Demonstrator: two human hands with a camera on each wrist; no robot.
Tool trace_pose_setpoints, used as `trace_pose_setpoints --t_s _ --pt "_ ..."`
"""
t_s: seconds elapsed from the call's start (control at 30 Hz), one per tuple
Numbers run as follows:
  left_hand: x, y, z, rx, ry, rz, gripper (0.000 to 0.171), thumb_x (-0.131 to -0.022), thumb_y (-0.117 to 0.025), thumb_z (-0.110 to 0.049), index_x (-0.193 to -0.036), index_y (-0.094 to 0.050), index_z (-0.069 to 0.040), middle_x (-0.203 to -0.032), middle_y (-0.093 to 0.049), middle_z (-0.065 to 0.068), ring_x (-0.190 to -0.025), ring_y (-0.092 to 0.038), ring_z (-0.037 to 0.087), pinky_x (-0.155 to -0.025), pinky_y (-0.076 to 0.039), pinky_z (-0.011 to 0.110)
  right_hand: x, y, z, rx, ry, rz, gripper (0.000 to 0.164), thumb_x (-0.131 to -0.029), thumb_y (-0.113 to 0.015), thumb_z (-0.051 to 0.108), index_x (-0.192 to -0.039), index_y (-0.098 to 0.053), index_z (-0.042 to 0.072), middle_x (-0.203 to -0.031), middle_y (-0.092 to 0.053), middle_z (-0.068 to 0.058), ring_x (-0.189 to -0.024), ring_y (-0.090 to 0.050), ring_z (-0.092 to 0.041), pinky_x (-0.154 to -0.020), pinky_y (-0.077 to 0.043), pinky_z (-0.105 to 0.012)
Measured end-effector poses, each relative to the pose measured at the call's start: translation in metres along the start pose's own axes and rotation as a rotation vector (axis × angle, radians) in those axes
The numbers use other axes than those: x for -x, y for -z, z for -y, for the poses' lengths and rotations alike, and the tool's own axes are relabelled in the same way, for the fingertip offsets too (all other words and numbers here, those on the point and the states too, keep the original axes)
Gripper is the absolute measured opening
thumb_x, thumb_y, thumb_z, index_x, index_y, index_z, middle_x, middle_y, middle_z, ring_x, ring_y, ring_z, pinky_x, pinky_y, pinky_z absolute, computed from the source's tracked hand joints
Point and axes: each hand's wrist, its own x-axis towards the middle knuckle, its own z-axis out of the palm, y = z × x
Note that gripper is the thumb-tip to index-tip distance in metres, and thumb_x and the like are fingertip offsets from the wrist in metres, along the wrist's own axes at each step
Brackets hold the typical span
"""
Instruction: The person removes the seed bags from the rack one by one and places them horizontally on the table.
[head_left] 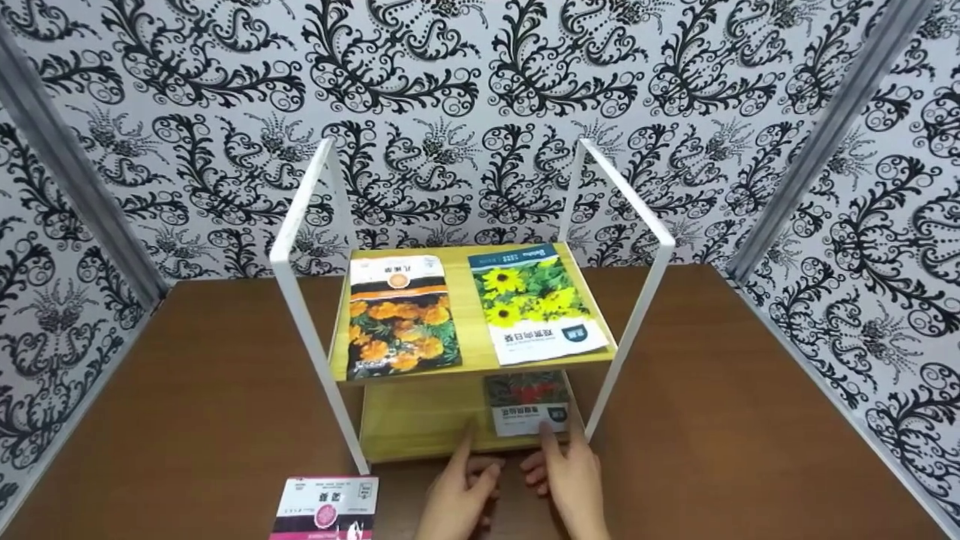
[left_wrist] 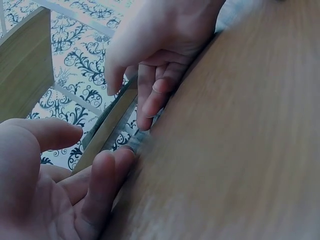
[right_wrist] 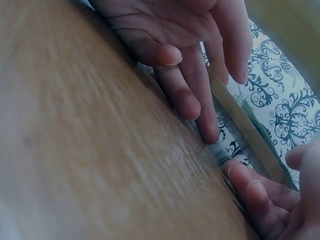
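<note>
Both hands are at the front edge of the lower shelf (head_left: pixel 420 424) of a small two-tier rack. My left hand (head_left: pixel 459 495) reaches its index finger to that edge, the other fingers loosely bent and holding nothing. To its right, my right hand (head_left: pixel 574 480) has thumb and index fingertips right at the near edge of a red-flower seed packet (head_left: pixel 529 405), which lies flat on the lower shelf. The upper shelf partly hides this packet. In the left wrist view the fingers of both hands hang close to the brown tabletop (left_wrist: pixel 235 125), below the shelf edge.
On the upper shelf (head_left: pixel 469 322) lie an orange marigold packet (head_left: pixel 401 322) and a yellow sunflower packet (head_left: pixel 536 304). White uprights (head_left: pixel 311 322) frame the rack. A pink and white packet (head_left: pixel 324 510) lies on the table at front left. Patterned walls (head_left: pixel 450 112) stand behind and beside.
</note>
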Motion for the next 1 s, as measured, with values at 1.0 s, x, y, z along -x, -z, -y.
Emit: trace_pose_setpoints --t_s 1.0 --pt "0.002 -0.002 0.001 0.061 -0.008 -0.011 0.064 -0.089 -0.054 -0.030 -0.143 -0.022 -0.019 -0.091 -0.062 -0.003 -0.053 -0.054 0.015 -0.046 -0.047 0.031 0.011 0.000 -0.003 -0.021 0.043 0.049 0.080 -0.081 -0.063 0.040 -0.142 -0.020 0.012 -0.062 -0.064 -0.003 -0.048 -0.059 -0.019 -0.042 -0.048 -0.032"
